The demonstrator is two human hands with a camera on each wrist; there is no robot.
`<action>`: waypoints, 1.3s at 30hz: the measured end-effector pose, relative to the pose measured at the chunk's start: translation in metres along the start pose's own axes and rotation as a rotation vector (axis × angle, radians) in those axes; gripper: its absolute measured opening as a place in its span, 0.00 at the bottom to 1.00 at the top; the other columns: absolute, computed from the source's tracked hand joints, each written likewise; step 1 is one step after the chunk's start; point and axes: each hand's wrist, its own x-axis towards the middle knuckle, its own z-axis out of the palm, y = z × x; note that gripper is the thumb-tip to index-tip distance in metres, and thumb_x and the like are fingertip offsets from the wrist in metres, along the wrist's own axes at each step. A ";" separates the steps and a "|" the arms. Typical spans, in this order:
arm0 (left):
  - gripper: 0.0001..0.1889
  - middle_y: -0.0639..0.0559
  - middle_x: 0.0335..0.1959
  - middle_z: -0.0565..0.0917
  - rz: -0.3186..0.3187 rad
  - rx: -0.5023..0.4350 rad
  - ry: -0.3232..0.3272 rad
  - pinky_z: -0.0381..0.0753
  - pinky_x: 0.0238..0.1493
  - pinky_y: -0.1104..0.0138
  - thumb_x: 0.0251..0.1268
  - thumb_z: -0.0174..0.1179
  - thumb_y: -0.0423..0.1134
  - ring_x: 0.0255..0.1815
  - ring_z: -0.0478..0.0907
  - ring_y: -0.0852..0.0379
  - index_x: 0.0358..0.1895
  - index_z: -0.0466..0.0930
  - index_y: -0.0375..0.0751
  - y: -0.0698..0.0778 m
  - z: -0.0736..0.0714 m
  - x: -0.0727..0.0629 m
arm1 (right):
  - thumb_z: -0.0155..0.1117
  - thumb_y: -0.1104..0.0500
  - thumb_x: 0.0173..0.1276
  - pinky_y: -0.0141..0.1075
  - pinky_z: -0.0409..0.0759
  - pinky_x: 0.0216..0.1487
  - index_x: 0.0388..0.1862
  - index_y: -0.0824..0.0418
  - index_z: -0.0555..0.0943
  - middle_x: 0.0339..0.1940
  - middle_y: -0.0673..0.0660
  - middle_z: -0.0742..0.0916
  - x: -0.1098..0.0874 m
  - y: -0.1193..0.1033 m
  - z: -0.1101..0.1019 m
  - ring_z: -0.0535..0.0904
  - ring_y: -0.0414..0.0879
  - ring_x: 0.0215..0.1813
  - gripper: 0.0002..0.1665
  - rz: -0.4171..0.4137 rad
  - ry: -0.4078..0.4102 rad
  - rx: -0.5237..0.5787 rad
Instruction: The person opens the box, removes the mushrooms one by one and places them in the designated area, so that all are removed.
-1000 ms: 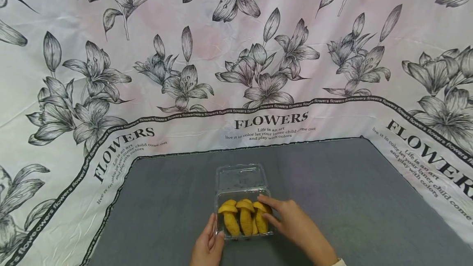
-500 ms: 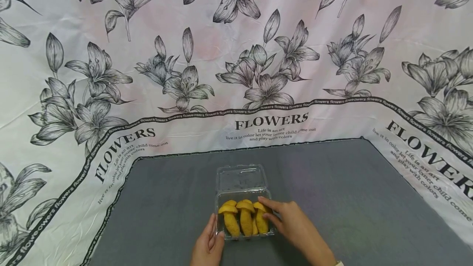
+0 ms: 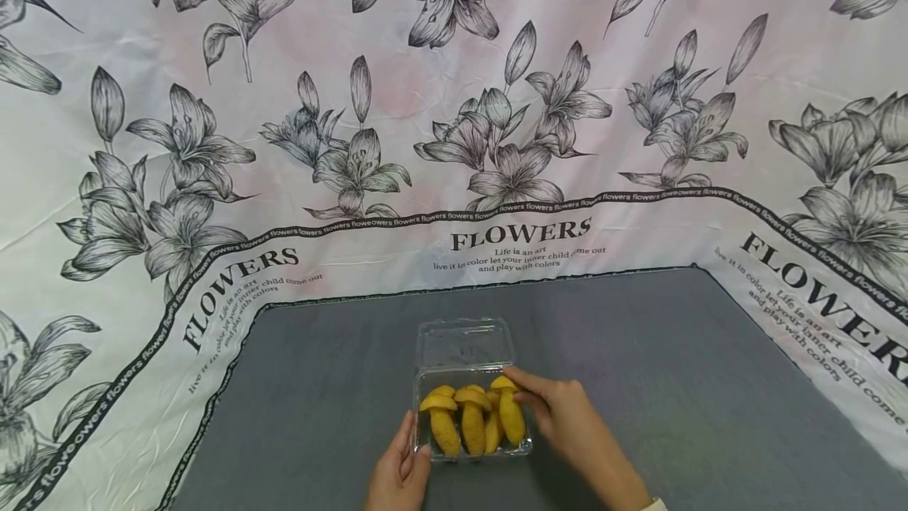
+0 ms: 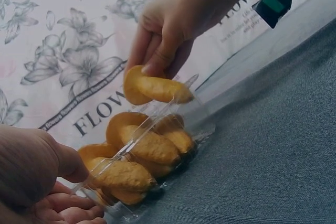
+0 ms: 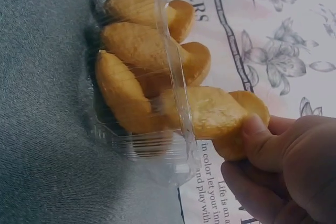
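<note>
One mushroom point(image 3: 511, 420) sat at the box's right end, pinched at its cap by thumb and fingers of the right hand point(image 3: 567, 424); whether it touched the rim, could not tell. Left hand point(image 3: 399, 468) gripped the box point(image 3: 461, 374) at its left wall, fingers curled. Other mushrooms point(image 3: 444, 424) lay inside, lid point(image 3: 464, 344) far side. Judged best: light pinch, stalk clear of rim and neighbours, box held steady.

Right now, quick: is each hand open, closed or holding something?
Left hand: closed, holding the side of the clear plastic clamshell.
Right hand: closed, pinching one yellow mushroom.
</note>
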 end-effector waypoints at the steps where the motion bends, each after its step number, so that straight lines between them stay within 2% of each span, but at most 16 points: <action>1: 0.38 0.21 0.79 0.57 0.003 0.002 0.001 0.77 0.71 0.49 0.81 0.60 0.38 0.80 0.55 0.26 0.81 0.52 0.20 0.000 0.000 0.000 | 0.68 0.67 0.74 0.25 0.74 0.21 0.69 0.58 0.84 0.45 0.60 0.93 0.001 0.001 0.000 0.54 0.25 0.18 0.25 -0.005 0.006 -0.002; 4: 0.38 0.21 0.79 0.57 0.008 0.007 -0.008 0.77 0.70 0.50 0.81 0.59 0.39 0.80 0.55 0.26 0.81 0.52 0.19 0.000 -0.001 -0.001 | 0.68 0.68 0.74 0.25 0.74 0.20 0.69 0.57 0.84 0.51 0.61 0.93 0.003 0.002 -0.001 0.52 0.24 0.17 0.26 -0.002 0.022 -0.003; 7: 0.38 0.20 0.79 0.57 0.012 0.004 -0.019 0.77 0.71 0.50 0.82 0.59 0.39 0.80 0.54 0.26 0.81 0.51 0.19 0.000 -0.002 0.000 | 0.68 0.68 0.74 0.26 0.74 0.19 0.70 0.55 0.84 0.50 0.60 0.93 0.005 0.002 -0.003 0.55 0.26 0.16 0.27 0.031 0.044 0.008; 9: 0.39 0.20 0.79 0.56 0.012 0.000 -0.025 0.76 0.71 0.49 0.82 0.59 0.40 0.80 0.54 0.26 0.81 0.51 0.19 0.001 -0.002 0.000 | 0.69 0.68 0.74 0.26 0.77 0.21 0.69 0.54 0.84 0.49 0.58 0.93 0.006 0.001 -0.005 0.66 0.26 0.17 0.26 0.055 0.070 0.013; 12: 0.39 0.21 0.79 0.57 0.015 0.001 -0.020 0.77 0.71 0.50 0.82 0.59 0.40 0.80 0.54 0.26 0.81 0.51 0.19 0.001 -0.001 -0.001 | 0.72 0.68 0.71 0.26 0.86 0.29 0.65 0.54 0.87 0.50 0.55 0.93 0.009 0.004 -0.009 0.85 0.33 0.30 0.25 0.062 0.126 0.000; 13: 0.38 0.20 0.79 0.57 0.014 0.005 -0.017 0.77 0.70 0.50 0.82 0.59 0.40 0.80 0.55 0.26 0.81 0.52 0.19 0.001 -0.001 -0.001 | 0.73 0.69 0.70 0.27 0.88 0.33 0.64 0.55 0.87 0.51 0.55 0.93 0.011 0.005 -0.010 0.88 0.36 0.36 0.24 0.056 0.148 -0.012; 15: 0.38 0.20 0.78 0.58 0.015 0.014 -0.004 0.78 0.69 0.50 0.81 0.59 0.39 0.79 0.56 0.25 0.80 0.53 0.19 0.002 -0.001 -0.001 | 0.74 0.69 0.68 0.28 0.89 0.36 0.61 0.56 0.88 0.51 0.55 0.93 0.013 0.008 -0.013 0.90 0.39 0.41 0.23 0.039 0.187 -0.047; 20: 0.37 0.20 0.77 0.59 0.022 0.032 0.016 0.80 0.67 0.49 0.81 0.59 0.38 0.77 0.59 0.25 0.79 0.54 0.18 0.001 0.000 -0.002 | 0.75 0.70 0.67 0.28 0.79 0.26 0.60 0.57 0.90 0.47 0.56 0.94 0.018 0.019 -0.021 0.79 0.34 0.27 0.23 0.039 0.228 -0.120; 23: 0.37 0.20 0.77 0.60 0.019 0.039 0.023 0.81 0.67 0.50 0.81 0.60 0.39 0.77 0.59 0.25 0.79 0.54 0.18 0.000 0.001 -0.003 | 0.74 0.69 0.69 0.27 0.73 0.23 0.60 0.56 0.90 0.46 0.57 0.94 0.021 0.025 -0.025 0.71 0.32 0.23 0.22 0.081 0.211 -0.144; 27: 0.37 0.20 0.76 0.62 0.014 0.051 0.044 0.82 0.65 0.50 0.80 0.60 0.39 0.76 0.62 0.25 0.79 0.55 0.19 0.000 0.002 -0.004 | 0.72 0.68 0.71 0.28 0.69 0.20 0.61 0.57 0.89 0.45 0.58 0.94 0.024 0.032 -0.029 0.66 0.32 0.19 0.20 0.133 0.183 -0.173; 32: 0.36 0.19 0.76 0.62 0.015 0.064 0.054 0.84 0.64 0.51 0.80 0.60 0.37 0.75 0.63 0.24 0.79 0.56 0.18 0.000 0.003 -0.004 | 0.70 0.67 0.74 0.29 0.66 0.18 0.61 0.58 0.89 0.46 0.59 0.93 0.027 0.040 -0.030 0.63 0.33 0.17 0.19 0.164 0.151 -0.180; 39: 0.36 0.19 0.75 0.62 0.015 0.066 0.057 0.84 0.63 0.51 0.80 0.60 0.37 0.75 0.64 0.24 0.79 0.56 0.18 0.000 0.003 -0.005 | 0.69 0.67 0.75 0.30 0.71 0.22 0.62 0.59 0.89 0.49 0.60 0.93 0.034 0.051 -0.028 0.69 0.36 0.21 0.18 0.169 0.118 -0.209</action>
